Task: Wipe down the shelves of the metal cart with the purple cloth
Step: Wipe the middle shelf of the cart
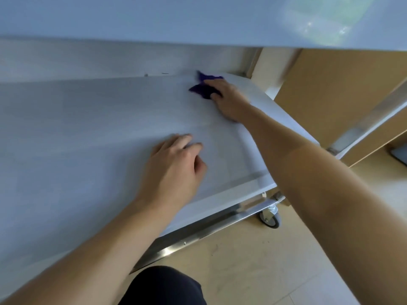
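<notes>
Holds the purple cloth [202, 88] bunched between the thumb and fingers of the right hand [228, 101] and presses it down on a shelf [88, 128] of the metal cart. Keeps the cloth at the far right corner of that shelf, close to the back wall and near the right edge, with a dark fold sticking out to the left of the fingers and a smaller tip poking up behind them. Blurs slightly around cloth and fingertips, so the exact grip is hard to read beyond that.

Reaches in with the right forearm from the lower right, crossing over the shelf's raised right rim. Rests the left hand [174, 166] palm down on the bare shelf surface, nearer the front and well apart from the cloth, fingers loosely bent and holding nothing.

Looks in under the upper shelf [154, 18], a pale sheet across the top of the view. Shows below the front edge a shiny metal rail [198, 230] and a grey caster wheel [270, 217] on the light wooden floor [253, 260]. Takes in a tan wooden panel [330, 84] beyond the cart on the right, a metal upright [361, 119] crossing in front of it, and a dark-clothed knee [163, 287] at the bottom.
</notes>
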